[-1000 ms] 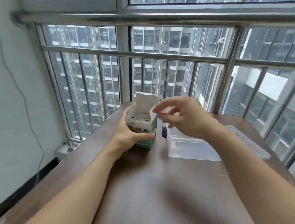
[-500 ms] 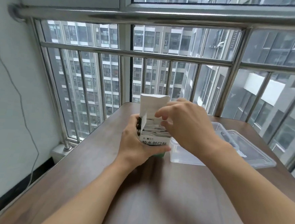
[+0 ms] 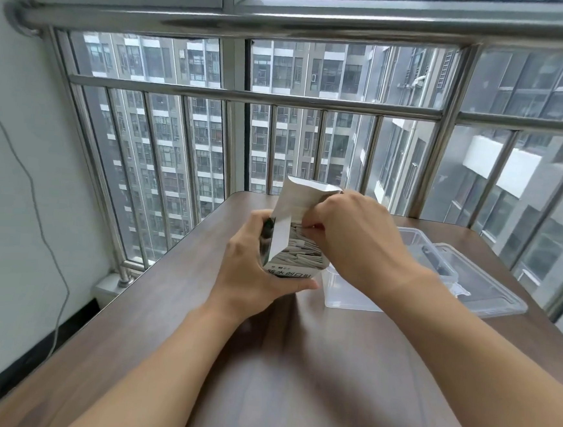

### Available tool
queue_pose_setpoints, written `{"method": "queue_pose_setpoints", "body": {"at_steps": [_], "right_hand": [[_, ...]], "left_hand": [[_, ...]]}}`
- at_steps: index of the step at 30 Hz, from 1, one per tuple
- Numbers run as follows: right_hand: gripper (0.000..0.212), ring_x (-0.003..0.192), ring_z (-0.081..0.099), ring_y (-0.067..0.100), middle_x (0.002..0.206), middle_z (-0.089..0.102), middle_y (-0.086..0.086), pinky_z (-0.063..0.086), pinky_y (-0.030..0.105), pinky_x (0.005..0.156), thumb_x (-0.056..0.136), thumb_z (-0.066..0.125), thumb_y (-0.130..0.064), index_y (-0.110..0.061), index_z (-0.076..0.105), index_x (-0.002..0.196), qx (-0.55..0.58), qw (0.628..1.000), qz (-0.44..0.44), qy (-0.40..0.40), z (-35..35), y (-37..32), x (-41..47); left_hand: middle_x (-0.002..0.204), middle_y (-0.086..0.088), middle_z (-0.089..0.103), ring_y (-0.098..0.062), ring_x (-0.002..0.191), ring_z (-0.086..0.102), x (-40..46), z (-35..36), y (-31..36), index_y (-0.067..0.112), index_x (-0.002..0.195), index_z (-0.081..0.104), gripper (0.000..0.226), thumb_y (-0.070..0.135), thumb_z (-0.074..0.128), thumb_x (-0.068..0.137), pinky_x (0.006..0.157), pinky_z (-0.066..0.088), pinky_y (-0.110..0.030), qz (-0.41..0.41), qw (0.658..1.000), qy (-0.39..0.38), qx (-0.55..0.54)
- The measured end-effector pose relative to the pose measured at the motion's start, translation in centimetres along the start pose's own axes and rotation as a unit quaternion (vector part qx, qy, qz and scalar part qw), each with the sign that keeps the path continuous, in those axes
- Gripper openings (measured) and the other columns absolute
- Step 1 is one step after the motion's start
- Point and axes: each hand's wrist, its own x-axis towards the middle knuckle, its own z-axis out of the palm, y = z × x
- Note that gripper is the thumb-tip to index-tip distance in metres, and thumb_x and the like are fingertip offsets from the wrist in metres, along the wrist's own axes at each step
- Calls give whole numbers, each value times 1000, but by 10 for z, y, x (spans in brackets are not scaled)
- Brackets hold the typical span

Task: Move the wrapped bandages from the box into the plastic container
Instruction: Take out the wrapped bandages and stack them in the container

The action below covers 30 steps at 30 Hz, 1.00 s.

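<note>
I saw the wrapped bandages (image 3: 304, 254) packed on edge inside the box (image 3: 289, 271), which stood open, its white flap (image 3: 300, 198) raised. The box sat just off the near left corner of the plastic container (image 3: 351, 291), gripped by my left hand (image 3: 252, 271), thumb across the printed front and fingers curled round the far side. My right hand (image 3: 349, 239) reached into the box from above, fingertips pinched together on the bandages at the back of the opening. The container, clear, stood on the brown bench (image 3: 293, 382) to the right of the box. Its lid (image 3: 479, 289) lay flat just beyond the container on the right. Window railings (image 3: 249, 94) rose behind the box.
</note>
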Motion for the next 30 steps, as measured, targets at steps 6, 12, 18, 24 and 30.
{"method": "queue_pose_setpoints", "body": {"at_steps": [6, 12, 18, 24, 30], "right_hand": [[11, 97, 56, 18, 97, 68, -8, 48, 32, 72, 89, 72, -19, -29, 78, 87, 59, 998, -31, -20, 3, 9, 1], [15, 87, 61, 23, 85, 72, -3, 55, 39, 75, 88, 69, -13, -26, 76, 87, 105, 994, -13, -7, 12, 11, 2], [20, 85, 64, 30, 90, 72, 1, 55, 40, 76, 89, 63, -8, -22, 77, 92, 83, 996, -16, -5, 13, 11, 2], [10, 82, 62, 32, 87, 67, 2, 51, 37, 69, 88, 65, -18, -24, 71, 93, -2, 997, -55, -46, 4, 9, 2], [11, 76, 55, 29, 80, 58, 0, 46, 35, 65, 92, 62, -19, -23, 72, 94, -12, 996, -55, -64, 0, 9, 1]], "left_hand": [[101, 11, 67, 7, 90, 65, 1, -1, -2, 23, 117, 52, 91, 25, 103, 41, 72, 46, -5, -2, 1000, -3, 20], [101, 14, 67, 6, 90, 65, 1, -1, -5, 23, 117, 53, 90, 25, 103, 41, 73, 47, -6, -3, 1000, 4, 25], [103, 10, 68, 5, 91, 65, 2, -1, -6, 20, 119, 54, 91, 27, 102, 43, 74, 46, -5, 12, 1000, -4, 27], [104, 10, 67, 3, 91, 63, 4, -1, -5, 25, 118, 51, 89, 29, 102, 45, 76, 46, -7, 36, 998, -19, 54], [105, 7, 66, -14, 96, 65, 5, -2, -8, 29, 120, 50, 89, 37, 100, 47, 80, 53, -27, 64, 993, -25, 91]]}}
